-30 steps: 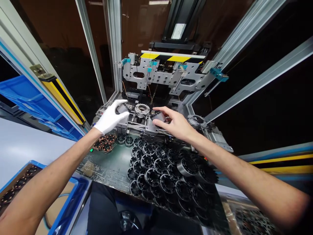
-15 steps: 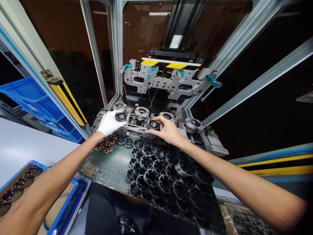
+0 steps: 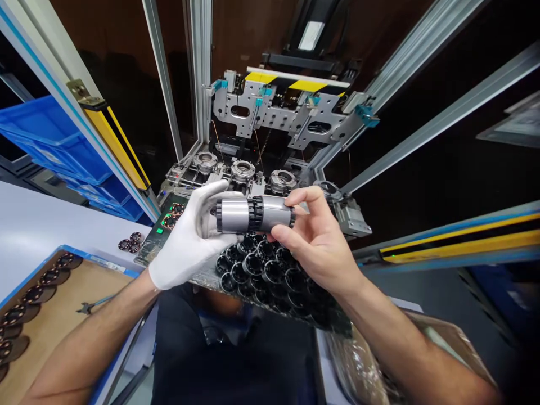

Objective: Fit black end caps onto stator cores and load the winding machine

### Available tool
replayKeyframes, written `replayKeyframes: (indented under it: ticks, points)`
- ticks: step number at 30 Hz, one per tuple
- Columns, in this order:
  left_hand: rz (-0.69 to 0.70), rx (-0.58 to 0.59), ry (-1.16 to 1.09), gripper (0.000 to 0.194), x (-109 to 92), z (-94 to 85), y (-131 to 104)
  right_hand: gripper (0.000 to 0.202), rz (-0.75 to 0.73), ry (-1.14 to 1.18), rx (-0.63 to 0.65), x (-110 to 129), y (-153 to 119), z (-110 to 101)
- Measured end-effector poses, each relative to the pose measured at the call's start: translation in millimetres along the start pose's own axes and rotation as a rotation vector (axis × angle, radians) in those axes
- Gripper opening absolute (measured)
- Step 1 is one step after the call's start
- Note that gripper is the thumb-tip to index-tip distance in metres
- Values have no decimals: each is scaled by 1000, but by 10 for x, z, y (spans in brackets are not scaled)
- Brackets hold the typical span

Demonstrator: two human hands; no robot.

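Observation:
My left hand [image 3: 189, 233], in a white glove, curls around the outer end of a silver ring part with black toothed edges [image 3: 234, 215]. My bare right hand [image 3: 318, 236] grips a second such ring part [image 3: 276, 214] between thumb and fingers. The two parts lie on their sides, end to end, their black toothed faces meeting in the middle. Beneath and behind them stand many more ring parts [image 3: 253, 263] in rows on the dark green plate [image 3: 145, 247]. Round metal fixtures [image 3: 242, 171] line the machine beyond my hands.
A machine head with yellow-black tape [image 3: 307, 85] hangs behind the fixtures. Copper-wound parts [image 3: 130, 242] sit on the white table at left, near a blue-rimmed tray [image 3: 97, 281]. Blue bins [image 3: 54, 140] are stacked further left. A plastic-wrapped box is at lower right.
Both hands have come back from the fixtures, nearer to me, lifting two ring parts and bringing them together sideways. The view has shifted, and more of the left tray shows.

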State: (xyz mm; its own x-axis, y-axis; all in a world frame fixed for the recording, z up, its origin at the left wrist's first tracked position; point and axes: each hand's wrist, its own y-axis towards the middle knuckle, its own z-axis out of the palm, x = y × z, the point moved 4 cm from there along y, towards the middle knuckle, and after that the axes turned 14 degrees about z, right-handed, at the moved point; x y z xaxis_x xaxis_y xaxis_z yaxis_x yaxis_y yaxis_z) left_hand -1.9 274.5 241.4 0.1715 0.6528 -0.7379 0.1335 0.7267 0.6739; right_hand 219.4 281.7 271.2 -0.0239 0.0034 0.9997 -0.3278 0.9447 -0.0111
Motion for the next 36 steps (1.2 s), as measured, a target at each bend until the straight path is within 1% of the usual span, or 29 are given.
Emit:
replayKeyframes:
  ticks: [1, 2, 4, 5, 7, 9, 11, 14, 16, 19, 21, 23, 25, 27, 29, 31, 33, 36]
  points:
    - [1, 24, 7, 73, -73, 28, -32, 60, 2, 0, -7, 25, -67, 14]
    - [6, 39, 13, 65, -135, 48, -64, 64, 11, -5, -15, 46, -128, 24]
    - [15, 37, 15, 49, -224, 64, -133, 72, 33, -33, -24, 79, -237, 39]
    - [15, 28, 11, 45, -253, 65, -167, 72, 40, -52, -23, 91, -286, 47]
    - [9, 15, 2, 48, -293, 58, -223, 67, 48, -69, -14, 107, -370, 63]
    - [-7, 25, 10, 60, -323, 42, -251, 64, 54, -50, 6, 102, -428, 80]
    - [-22, 58, 73, 67, -351, 20, -250, 60, 50, -22, 31, 82, -458, 94]
    - [-50, 107, 176, 60, -361, 2, -233, 50, 17, -21, 37, 43, -452, 100]
    - [-75, 92, 137, 53, -323, 3, -223, 46, -9, -44, 37, 29, -418, 98]
    - [-86, 56, 48, 38, -207, -20, -156, 49, -35, -114, 43, 55, -292, 71]
    - [-47, 66, 100, 41, -110, -98, -8, 48, -61, -217, 30, 115, -116, 11]
    - [9, 100, 253, 50, 18, -252, 258, 49, -110, -367, -19, 198, 162, -97]
    - [51, 159, 446, 57, 210, -464, 625, 54, -160, -554, -110, 265, 547, -240]
    - [61, 246, 625, 61, 488, -701, 1034, 56, -176, -754, -205, 268, 1010, -375]
    - [15, 280, 802, 64, 829, -959, 1412, 53, -155, -955, -261, 179, 1495, -465]
    - [-98, 307, 929, 70, 1197, -1191, 1686, 52, -127, -1112, -267, 17, 1931, -502]
    - [-203, 341, 1067, 73, 1527, -1370, 1844, 55, -72, -1227, -260, -184, 2273, -526]
    - [-269, 428, 1231, 68, 1895, -1520, 1929, 59, 32, -1339, -268, -446, 2593, -610]
